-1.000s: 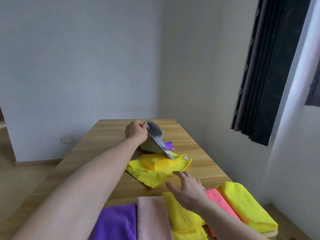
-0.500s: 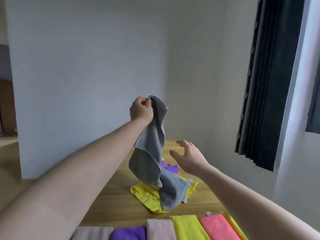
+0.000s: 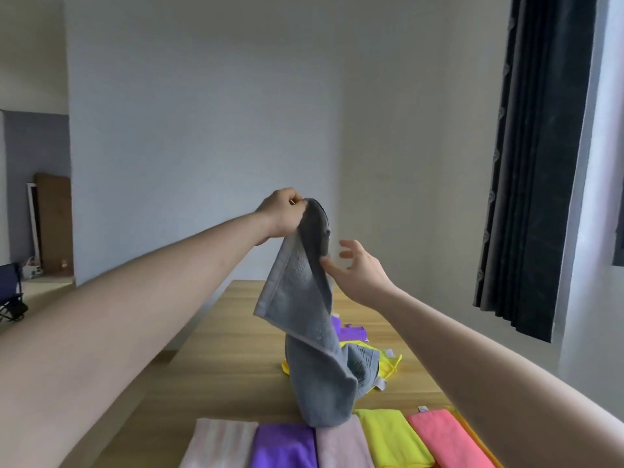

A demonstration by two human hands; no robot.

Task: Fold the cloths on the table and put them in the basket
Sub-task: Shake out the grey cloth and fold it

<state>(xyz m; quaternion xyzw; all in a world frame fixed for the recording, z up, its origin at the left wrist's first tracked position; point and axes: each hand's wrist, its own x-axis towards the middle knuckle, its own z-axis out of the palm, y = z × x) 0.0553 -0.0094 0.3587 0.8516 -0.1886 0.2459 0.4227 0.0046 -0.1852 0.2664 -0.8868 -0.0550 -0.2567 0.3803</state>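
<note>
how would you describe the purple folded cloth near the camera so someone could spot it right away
Start at the wooden table and drop to its near edge, where folded cloths lie side by side in a row. The purple folded cloth is second from the left, between two pale pink ones; it is the only purple one in that row.

Grey cloth [image 3: 305, 332] (textured weave), black curtain [image 3: 540, 163]

A dark curtain [image 3: 537, 157] hangs at the right against the pale wall [image 3: 202, 130]. Far left, a brown board [image 3: 55, 224] leans upright, near a folding chair [image 3: 11, 292].
</note>
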